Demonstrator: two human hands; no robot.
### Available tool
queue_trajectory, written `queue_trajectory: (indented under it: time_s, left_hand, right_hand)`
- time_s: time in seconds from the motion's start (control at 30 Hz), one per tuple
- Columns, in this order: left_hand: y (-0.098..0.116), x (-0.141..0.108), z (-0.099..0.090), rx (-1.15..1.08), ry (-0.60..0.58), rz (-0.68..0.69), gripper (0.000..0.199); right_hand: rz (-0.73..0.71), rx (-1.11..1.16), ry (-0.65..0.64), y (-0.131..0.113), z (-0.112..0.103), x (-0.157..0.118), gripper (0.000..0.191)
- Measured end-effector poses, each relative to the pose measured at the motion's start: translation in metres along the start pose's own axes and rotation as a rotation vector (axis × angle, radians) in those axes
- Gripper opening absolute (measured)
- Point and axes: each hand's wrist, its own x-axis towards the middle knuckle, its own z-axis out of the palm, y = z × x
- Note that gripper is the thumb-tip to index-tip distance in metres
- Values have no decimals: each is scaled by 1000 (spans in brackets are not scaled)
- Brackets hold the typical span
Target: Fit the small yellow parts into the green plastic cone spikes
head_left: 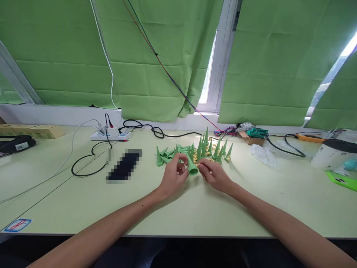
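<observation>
My left hand (175,172) is closed around a green plastic cone (192,166), tilted so that its hollow base faces me. Close to that base on the right, my right hand (214,174) has its thumb and fingers pinched together; whatever lies between them is too small to make out. Just beyond both hands, several green cones (216,149) stand upright on their bases. More cones (166,159) lie in a loose heap to the left. Small yellowish pieces (195,154) are scattered among the standing cones.
A dark pixelated patch (124,167) lies left of the hands. Behind are a white power strip (111,134) and black cables (157,132). A small cardboard box (252,139), clear plastic bag (263,155), lidded cup (333,155) and bright green phone-like object (341,181) are on the right.
</observation>
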Motion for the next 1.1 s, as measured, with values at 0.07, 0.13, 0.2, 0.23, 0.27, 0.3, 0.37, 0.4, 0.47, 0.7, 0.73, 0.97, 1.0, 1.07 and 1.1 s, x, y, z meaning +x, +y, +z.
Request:
queue_trajectory:
  time_s: [0.07, 0.13, 0.2, 0.23, 0.27, 0.3, 0.37, 0.4, 0.47, 0.7, 0.73, 0.97, 1.0, 1.07, 1.1]
  left_hand:
    - [0, 1, 0, -55, 12, -64, 15]
    - [0, 3, 0, -119, 0, -137, 18]
    - [0, 5, 0, -185, -46, -210, 25]
    - [0, 6, 0, -217, -75, -240, 29]
    - [0, 6, 0, -249, -106, -263, 33]
    - [1, 6, 0, -277, -136, -280, 36]
    - [3, 6, -1, -312, -194, -299, 40]
    - [5, 6, -1, -318, -223, -303, 40]
    - [7, 6, -2, -319, -273, -306, 40]
    - [7, 6, -4, -316, -334, -333, 41]
    - [7, 6, -4, -313, -336, -338, 41]
    - [4, 3, -3, -286, -334, -312, 38]
    - [3, 3, -3, -283, -337, -305, 37]
    - [3, 3, -4, -281, -341, -290, 37]
    - [2, 3, -4, -282, -341, -283, 37]
  right_hand:
    - [-14, -41, 30, 0, 0, 0, 29]
    - [-22, -72, 58, 1, 0, 0, 29]
    - [-34, -91, 76, 3, 0, 0, 29]
    - [-43, -99, 83, 4, 0, 0, 29]
    - [-53, -106, 89, 5, 0, 0, 29]
    - [-65, -115, 94, 5, 0, 1, 29]
    - [-88, -131, 98, 7, 1, 1, 29]
    - [-99, -139, 97, 7, 1, 1, 29]
    - [-121, -149, 98, 8, 1, 1, 29]
    - [-158, -129, 97, 8, 1, 1, 29]
    - [-152, -124, 93, 9, 0, 1, 30]
    - [-144, -119, 74, 11, -1, 2, 30]
    - [-149, -123, 71, 11, -1, 2, 30]
    - [-153, -129, 66, 12, 0, 2, 29]
    - [-151, -131, 63, 12, 0, 2, 29]
